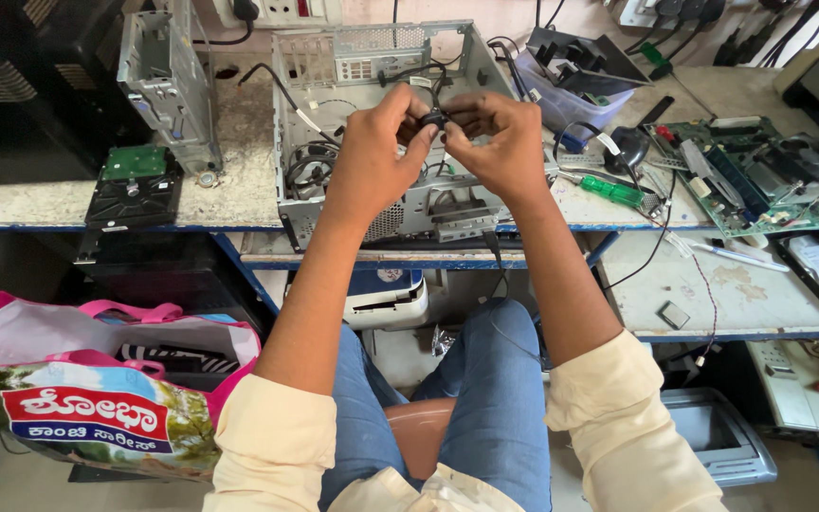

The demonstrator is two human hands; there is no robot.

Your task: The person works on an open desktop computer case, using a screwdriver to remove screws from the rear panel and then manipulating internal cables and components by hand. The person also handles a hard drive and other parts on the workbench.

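While the open computer case point(386, 133) stands on the bench point(239, 194) at 12 o'clock, both hands meet above its interior. The left hand point(372, 152) and right hand point(500, 142) each pinch, fingers closed, one small black connector point(433, 119), lying between them, equally near both; its axis cannot be determined.

The light is bright and soft like daytime, so the pale worktop point(239, 180) and cream sleeves point(267, 446) almost glow, only faint shadows sit under the bench, the far left corner is dark, and the edges bend and look a bit fuzzy.
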